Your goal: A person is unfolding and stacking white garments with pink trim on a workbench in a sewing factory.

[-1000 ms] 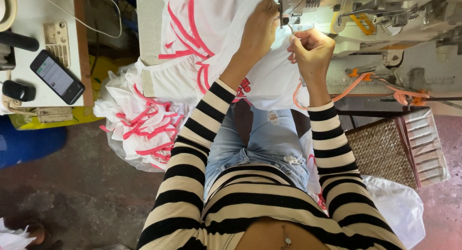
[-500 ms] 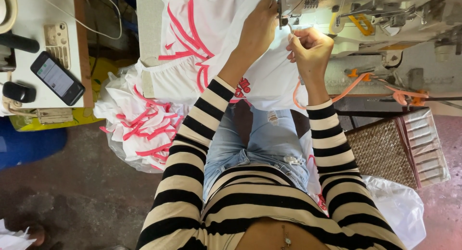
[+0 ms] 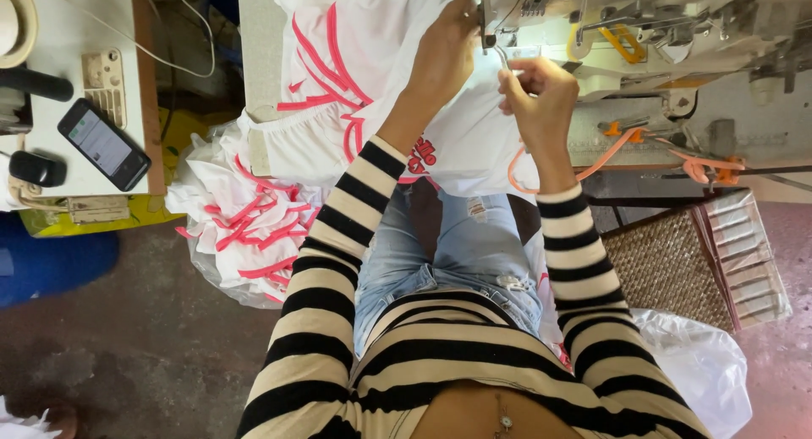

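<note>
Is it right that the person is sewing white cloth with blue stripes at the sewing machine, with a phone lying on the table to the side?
Not quite. The white cloth has pink stripes, not blue, as the head view shows. The rest holds: both hands, left hand and right hand, work it at the sewing machine, and a phone lies on the side table.

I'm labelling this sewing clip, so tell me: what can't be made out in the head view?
- Needle area of the sewing machine: hidden behind the left hand.
- What the right hand pinches: too small to tell, fingers cover it.
- White garment: its top is cut off by the frame edge.
- Phone screen: too small to read.
</note>
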